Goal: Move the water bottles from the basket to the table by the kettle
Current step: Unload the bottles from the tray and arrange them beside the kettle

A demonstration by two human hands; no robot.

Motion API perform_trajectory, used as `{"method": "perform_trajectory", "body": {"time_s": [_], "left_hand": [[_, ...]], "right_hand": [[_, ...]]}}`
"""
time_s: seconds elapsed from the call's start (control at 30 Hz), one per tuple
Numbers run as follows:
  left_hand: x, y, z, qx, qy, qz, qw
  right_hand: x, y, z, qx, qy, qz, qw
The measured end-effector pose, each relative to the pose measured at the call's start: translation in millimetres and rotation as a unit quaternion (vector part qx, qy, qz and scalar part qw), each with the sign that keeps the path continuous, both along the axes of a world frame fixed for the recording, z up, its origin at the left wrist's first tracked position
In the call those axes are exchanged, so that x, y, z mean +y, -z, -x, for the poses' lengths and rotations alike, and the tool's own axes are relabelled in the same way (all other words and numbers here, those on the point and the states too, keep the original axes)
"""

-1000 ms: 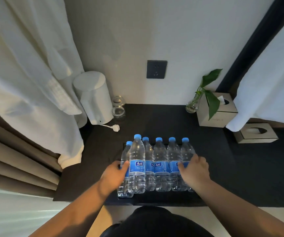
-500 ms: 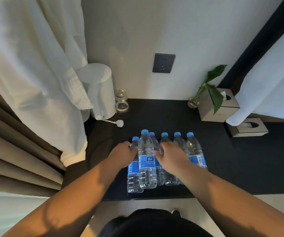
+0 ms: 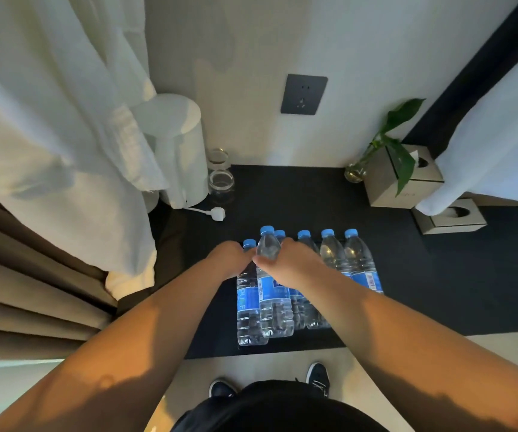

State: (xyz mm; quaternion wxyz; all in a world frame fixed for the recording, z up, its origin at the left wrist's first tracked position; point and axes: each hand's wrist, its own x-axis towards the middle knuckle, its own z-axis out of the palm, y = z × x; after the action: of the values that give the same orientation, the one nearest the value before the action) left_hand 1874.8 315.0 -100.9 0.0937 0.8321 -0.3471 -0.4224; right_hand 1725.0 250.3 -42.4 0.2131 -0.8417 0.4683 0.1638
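Observation:
Several clear water bottles with blue caps and blue labels stand in a row on the dark table [image 3: 282, 194], in front of the white kettle [image 3: 179, 151]. My left hand [image 3: 229, 260] is closed around the upper part of the leftmost bottle [image 3: 246, 310]. My right hand [image 3: 293, 265] wraps the shoulder of the tallest-looking front bottle [image 3: 275, 307] beside it, thumb across its front. Two bottles [image 3: 360, 263] at the right end stand untouched. No basket is in view.
A white plug [image 3: 215, 213] and cable lie by the kettle, with two glass jars [image 3: 220, 180] beside it. A plant in a small vase [image 3: 356, 173] and two tissue boxes [image 3: 404, 188] sit at the back right. White cloth hangs at left. My shoes show below the table's front edge.
My right hand has moved left from the right end of the row onto the front bottle. My left hand has slid up the leftmost bottle. The two hands are now close together.

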Motion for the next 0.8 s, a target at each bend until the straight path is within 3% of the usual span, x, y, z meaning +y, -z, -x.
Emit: {"method": "perform_trajectory", "body": {"time_s": [0.13,0.27,0.37,0.47,0.57,0.7,0.8], "left_hand": [[4,5,1,0.024,-0.041,0.035,0.998],[10,1,5,0.042,-0.076,0.065,0.994],[16,-5,7,0.048,-0.081,0.102,0.990],[29,-10,10,0.124,-0.088,0.124,0.981],[45,-17,13,0.184,-0.087,0.135,0.970],[55,-24,16,0.182,-0.089,0.168,0.965],[56,-29,21,0.133,-0.102,0.182,0.969]], "right_hand": [[-2,-2,-13,0.023,-0.033,-0.010,0.999],[0,-3,-6,-0.013,-0.033,-0.003,0.999],[-1,-4,3,-0.056,0.047,-0.041,0.996],[1,-7,13,-0.104,0.126,-0.079,0.983],[4,-13,17,-0.129,0.142,-0.105,0.976],[7,-18,19,-0.173,0.106,-0.131,0.970],[6,-22,22,-0.178,0.067,-0.127,0.973]]}}
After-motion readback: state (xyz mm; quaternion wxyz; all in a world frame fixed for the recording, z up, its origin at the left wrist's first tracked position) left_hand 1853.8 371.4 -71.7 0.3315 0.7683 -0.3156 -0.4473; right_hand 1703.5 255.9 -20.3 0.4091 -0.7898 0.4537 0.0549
